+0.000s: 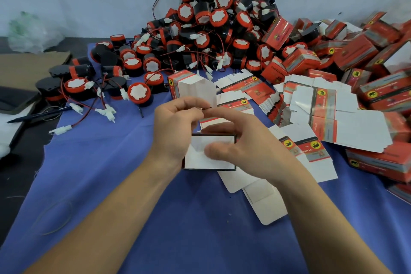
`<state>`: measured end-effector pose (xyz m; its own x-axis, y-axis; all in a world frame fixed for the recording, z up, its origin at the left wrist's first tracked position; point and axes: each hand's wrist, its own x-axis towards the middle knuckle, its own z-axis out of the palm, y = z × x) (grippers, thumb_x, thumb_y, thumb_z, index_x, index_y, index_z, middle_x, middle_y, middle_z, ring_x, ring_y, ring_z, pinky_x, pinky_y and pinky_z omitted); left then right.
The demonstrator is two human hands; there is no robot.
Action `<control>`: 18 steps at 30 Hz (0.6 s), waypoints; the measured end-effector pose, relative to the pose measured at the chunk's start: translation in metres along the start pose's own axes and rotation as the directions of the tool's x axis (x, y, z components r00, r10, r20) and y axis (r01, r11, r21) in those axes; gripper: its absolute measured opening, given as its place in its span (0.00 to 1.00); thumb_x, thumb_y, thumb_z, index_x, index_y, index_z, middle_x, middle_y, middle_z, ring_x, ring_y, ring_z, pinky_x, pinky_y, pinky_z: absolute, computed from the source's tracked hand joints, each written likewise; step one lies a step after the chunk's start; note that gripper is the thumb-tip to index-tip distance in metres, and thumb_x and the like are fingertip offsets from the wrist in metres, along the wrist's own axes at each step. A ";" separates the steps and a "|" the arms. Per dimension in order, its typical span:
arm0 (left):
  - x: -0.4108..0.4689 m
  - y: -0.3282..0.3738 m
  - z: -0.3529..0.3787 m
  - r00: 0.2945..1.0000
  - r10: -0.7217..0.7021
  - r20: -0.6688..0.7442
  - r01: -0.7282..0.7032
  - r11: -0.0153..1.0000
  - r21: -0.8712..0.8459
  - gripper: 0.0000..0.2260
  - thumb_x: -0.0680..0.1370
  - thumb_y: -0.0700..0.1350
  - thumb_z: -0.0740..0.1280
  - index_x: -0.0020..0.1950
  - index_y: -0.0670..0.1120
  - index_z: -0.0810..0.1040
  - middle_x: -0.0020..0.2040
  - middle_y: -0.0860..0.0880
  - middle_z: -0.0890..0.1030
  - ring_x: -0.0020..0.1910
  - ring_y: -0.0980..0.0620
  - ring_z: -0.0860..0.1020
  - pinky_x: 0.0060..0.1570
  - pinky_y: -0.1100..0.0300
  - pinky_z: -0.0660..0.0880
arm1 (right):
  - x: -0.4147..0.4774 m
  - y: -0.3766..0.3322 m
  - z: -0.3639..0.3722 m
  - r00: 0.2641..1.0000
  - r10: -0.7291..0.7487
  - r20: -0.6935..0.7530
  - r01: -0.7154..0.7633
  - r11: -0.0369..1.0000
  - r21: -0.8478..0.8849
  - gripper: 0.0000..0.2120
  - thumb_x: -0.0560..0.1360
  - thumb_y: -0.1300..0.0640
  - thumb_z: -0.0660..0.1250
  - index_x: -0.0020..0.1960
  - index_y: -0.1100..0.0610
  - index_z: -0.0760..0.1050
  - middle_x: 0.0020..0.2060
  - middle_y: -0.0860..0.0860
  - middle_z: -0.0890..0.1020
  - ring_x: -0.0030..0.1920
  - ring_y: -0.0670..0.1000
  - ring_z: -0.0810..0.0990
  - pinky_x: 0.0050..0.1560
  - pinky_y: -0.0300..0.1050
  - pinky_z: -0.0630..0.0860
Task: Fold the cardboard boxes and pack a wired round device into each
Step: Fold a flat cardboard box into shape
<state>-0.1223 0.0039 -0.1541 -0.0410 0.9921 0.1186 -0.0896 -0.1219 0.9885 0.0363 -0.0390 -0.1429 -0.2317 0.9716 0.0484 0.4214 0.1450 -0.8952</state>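
The cardboard box (195, 162) now being worked on is held just above the middle of the blue cloth (133, 196), its white end flap facing up. The left hand (175, 124) curls round its left side. The right hand (244, 138) pinches it, thumb across the flap and fingers over the far edge. Whether a device is already inside cannot be told. Behind it stands an open box (191, 84) with its flap up. Flat blanks (311, 104) fan out toward the cloth's right edge, with finished boxes (367, 51) heaped beyond. The pile of round devices (200, 35) along the far edge is still large, so I judge that much remains.
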 end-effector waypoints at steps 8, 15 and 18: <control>0.004 -0.014 -0.003 0.997 0.006 -0.078 -0.008 1.000 -0.025 0.10 0.78 0.44 0.67 0.50 0.56 0.86 0.50 0.56 0.86 0.47 0.64 0.82 0.40 0.68 0.78 | -0.003 -0.003 0.014 0.938 -0.229 -0.259 0.148 0.943 -0.297 0.31 0.65 0.66 0.77 0.63 0.42 0.80 0.55 0.36 0.83 0.58 0.38 0.80 0.68 0.37 0.73; 0.007 -0.029 0.004 0.956 -0.291 0.050 0.291 0.957 -0.003 0.13 0.85 0.54 0.62 0.54 0.53 0.85 0.50 0.51 0.88 0.49 0.55 0.86 0.41 0.62 0.81 | 0.008 0.014 0.038 0.833 -0.444 -0.332 0.233 0.823 -0.518 0.32 0.63 0.72 0.78 0.65 0.56 0.79 0.54 0.50 0.83 0.60 0.48 0.77 0.81 0.45 0.53; 0.010 -0.032 0.004 0.963 -0.270 -0.021 0.271 0.962 0.040 0.09 0.82 0.46 0.67 0.49 0.51 0.86 0.46 0.51 0.88 0.47 0.50 0.86 0.43 0.57 0.83 | 0.009 0.018 0.042 0.858 -0.410 -0.311 0.240 0.853 -0.463 0.30 0.64 0.68 0.78 0.62 0.51 0.77 0.55 0.42 0.79 0.64 0.45 0.73 0.80 0.40 0.50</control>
<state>-0.1161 0.0174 -0.1841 -0.0357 0.9873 -0.1550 -0.0576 0.1529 0.9866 0.0049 -0.0351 -0.1767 -0.0985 0.8320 0.5460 0.7099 0.4432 -0.5474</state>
